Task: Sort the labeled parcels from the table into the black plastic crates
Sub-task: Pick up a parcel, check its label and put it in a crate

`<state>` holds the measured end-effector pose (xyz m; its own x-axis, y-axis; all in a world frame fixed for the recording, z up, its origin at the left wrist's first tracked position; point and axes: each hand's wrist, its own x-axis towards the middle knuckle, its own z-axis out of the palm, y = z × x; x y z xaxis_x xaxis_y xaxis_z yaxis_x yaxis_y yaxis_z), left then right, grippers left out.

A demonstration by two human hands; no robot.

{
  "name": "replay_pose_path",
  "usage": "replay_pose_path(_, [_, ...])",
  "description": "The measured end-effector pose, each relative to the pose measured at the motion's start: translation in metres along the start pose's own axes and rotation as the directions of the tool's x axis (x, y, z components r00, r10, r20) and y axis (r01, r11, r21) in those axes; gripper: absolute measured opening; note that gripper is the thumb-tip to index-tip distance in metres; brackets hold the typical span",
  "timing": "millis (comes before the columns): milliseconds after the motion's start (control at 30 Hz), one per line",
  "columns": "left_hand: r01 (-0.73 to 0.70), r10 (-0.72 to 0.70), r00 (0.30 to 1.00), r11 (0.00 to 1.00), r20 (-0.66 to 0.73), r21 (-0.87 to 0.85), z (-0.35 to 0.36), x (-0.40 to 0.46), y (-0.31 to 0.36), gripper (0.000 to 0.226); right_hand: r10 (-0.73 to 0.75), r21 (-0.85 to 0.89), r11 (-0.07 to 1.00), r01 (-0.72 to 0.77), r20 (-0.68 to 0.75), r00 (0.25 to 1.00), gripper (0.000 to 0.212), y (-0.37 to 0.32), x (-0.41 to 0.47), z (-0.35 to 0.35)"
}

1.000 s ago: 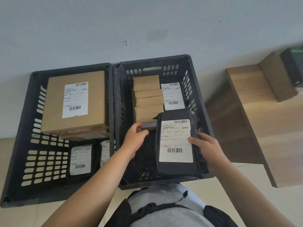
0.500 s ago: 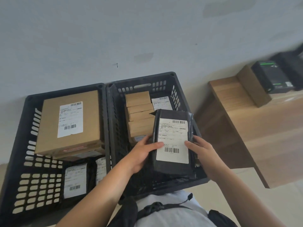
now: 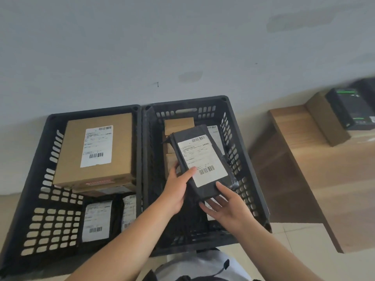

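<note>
Grey wall (image 3: 121,47) backs two black crates: left crate (image 3: 40,179) and right crate (image 3: 251,179). Above the right crate, tilted, the black parcel (image 3: 203,163) is gripped by left hand (image 3: 176,191), right hand (image 3: 227,207) fingers beneath its near end.

Soft, even light; wide-angle warp; right edge blurred.
</note>
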<state>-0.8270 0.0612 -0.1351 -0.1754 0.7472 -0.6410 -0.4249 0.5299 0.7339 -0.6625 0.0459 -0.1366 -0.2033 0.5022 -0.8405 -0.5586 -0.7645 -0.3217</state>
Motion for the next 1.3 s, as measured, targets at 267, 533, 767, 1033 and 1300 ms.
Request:
replay_pose_path(267, [-0.119,0.143,0.988,0.448,0.061,0.886,-0.031,0.053,-0.006,0.083,-0.262,-0.055,0.965,0.257,-0.169,0.950,0.048,-0.022,0.045,0.019])
replay_pose_path(533, [-0.099,0.229,0.969,0.015,0.093,0.995,-0.043,0.095,-0.007,0.125,-0.227,0.003,0.972,0.235,-0.248,0.942,0.040,-0.029,0.097,0.042])
replay_pose_path(767, [-0.168,0.065,0.982,-0.099,0.175,0.981,-0.040,0.118,0.001,0.117,-0.220,-0.126,0.973,0.191,-0.284,0.933,0.020,-0.053,0.127,0.041])
replay_pose_path(1033, [-0.163,0.058,0.983,-0.163,0.174,0.973,-0.039,0.123,-0.015,0.113,-0.177,-0.190,0.973,0.128,-0.264,0.948,0.036,-0.065,0.134,0.044])
replay_pose_path(1300, [-0.130,0.066,0.987,-0.222,0.148,0.966,-0.036,0.123,-0.017,0.117,-0.159,-0.340,0.939,0.056,-0.282,0.946,0.048,-0.065,0.121,0.048])
